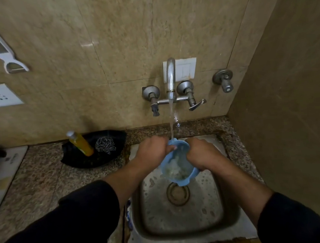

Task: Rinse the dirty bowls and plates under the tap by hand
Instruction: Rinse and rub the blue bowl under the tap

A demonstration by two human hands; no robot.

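Both hands grip a blue bowl (178, 164) over the sink (183, 211), the left hand (152, 150) closed on its far-left rim, the right hand (201, 152) closed on its right rim. The bowl tilts toward the person, with water and pale residue inside. Water from the tap (170, 78) beyond the hands strikes the bowl's far edge. Left of the left hand, a yellow bottle (81, 143) and a scrubber (105, 144) sit in a black dish (93, 159) on the worktop (35, 179).
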